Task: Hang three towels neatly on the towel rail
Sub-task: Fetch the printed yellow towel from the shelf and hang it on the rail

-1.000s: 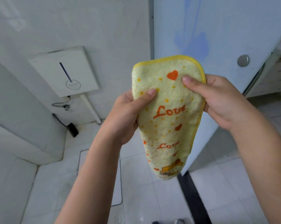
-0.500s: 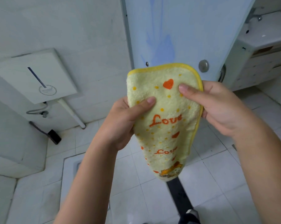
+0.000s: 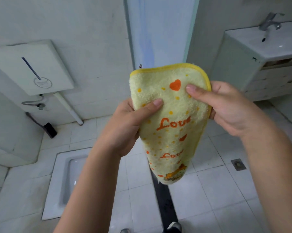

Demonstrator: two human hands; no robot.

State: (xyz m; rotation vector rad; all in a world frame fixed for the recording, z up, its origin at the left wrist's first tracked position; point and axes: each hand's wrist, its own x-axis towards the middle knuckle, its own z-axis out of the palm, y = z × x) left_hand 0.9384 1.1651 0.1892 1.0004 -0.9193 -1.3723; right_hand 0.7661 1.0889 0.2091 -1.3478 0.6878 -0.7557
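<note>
Overhead, the view looks down into a small white-tiled bathroom. Held up in the middle is a yellow towel (image 3: 172, 115), folded, with a brighter yellow trim, orange hearts, dots and the word "Love"; it hangs in the air above the floor (image 3: 217, 190), touching no surface. The left hand (image 3: 125, 128) pinches its left edge, thumb pressed on the front and fingers curled behind. The right hand (image 3: 229, 108) pinches the right edge the same way, so each grip is closed on the cloth.

On the left a squat toilet pan (image 3: 66, 179) is set into the floor. Farther left, a white cistern (image 3: 31, 68) is fixed to the wall, with a pipe (image 3: 69, 106) running down from it and a dark pedal (image 3: 48, 130) beside it. A pale blue door (image 3: 162, 31) stands at the far side. A dark strip (image 3: 165, 204), perhaps a threshold, crosses the tiles beneath the towel. On the far right a washbasin (image 3: 267, 41) with a metal tap (image 3: 269, 22) sits on a cabinet (image 3: 234, 64), and a floor drain (image 3: 238, 164) lies nearer.
</note>
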